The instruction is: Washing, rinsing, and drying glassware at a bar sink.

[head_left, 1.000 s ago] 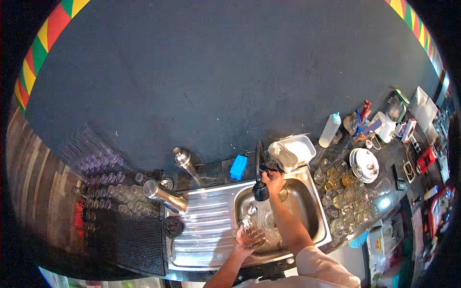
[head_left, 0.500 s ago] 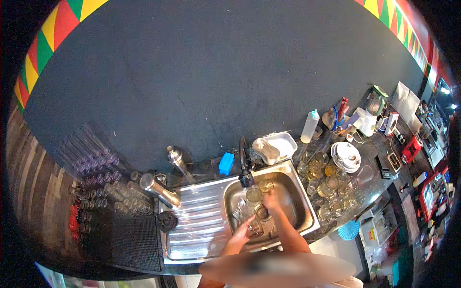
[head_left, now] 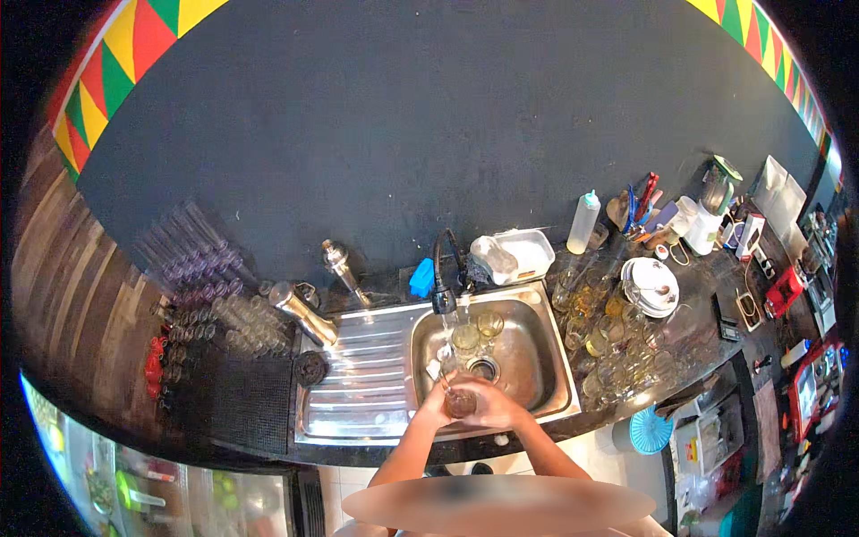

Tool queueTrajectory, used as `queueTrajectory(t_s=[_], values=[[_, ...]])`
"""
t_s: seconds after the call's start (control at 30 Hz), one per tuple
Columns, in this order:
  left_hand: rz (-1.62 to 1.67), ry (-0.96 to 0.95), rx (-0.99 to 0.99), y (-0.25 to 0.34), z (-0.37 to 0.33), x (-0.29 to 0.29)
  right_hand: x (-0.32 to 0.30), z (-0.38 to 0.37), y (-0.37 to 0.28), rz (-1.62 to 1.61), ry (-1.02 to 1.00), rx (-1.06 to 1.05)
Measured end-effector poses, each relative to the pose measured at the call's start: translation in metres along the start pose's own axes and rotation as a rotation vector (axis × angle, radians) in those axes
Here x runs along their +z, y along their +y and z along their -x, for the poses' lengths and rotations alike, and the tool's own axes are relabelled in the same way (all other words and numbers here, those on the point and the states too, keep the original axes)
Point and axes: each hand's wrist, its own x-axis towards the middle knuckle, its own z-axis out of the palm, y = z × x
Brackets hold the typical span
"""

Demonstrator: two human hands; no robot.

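Observation:
Over the near edge of the steel sink, a small clear glass is held between my two hands. My left hand closes round its left side, and my right hand wraps it from the right. Water runs from the black tap down towards the glass. Farther back in the basin stand two more glasses, one greenish glass and one clear glass. The drain shows just beyond my right hand. Some fingertips are hidden behind the glass.
Many used glasses crowd the counter on the right, beside stacked white plates. Left lie a ribbed drainboard, a metal shaker and rows of glasses. A white tub and blue sponge sit behind.
My right hand has come back from the far part of the sink to join my left. Both now hold a glass near the front edge, and water is running. The view has shifted.

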Motion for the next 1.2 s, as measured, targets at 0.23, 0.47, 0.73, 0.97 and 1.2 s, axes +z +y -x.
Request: queueTrajectory(t_s=[0.23,0.47,0.73,0.97,1.2], values=[[-0.168,-0.054,0.073,0.002,0.032,-0.020,0.015,-0.008,-0.039,0.176,0.191,-0.149],[-1.066,0.358,0.615,0.026,0.088,-0.073,0.070,-0.056,-0.028,-0.057,0.551,-0.100],[-1.151,0.565,1.283,0.077,0.190,-0.173,0.197,-0.157,-0.100,-0.201,0.189,-0.054],[-1.090,1.005,1.265,0.135,0.290,-0.308,0.364,-0.254,-0.177,-0.093,0.058,-0.120],[-0.831,1.175,1.267,0.176,0.362,-0.396,0.467,-0.323,-0.208,-0.357,-0.147,-0.233]])
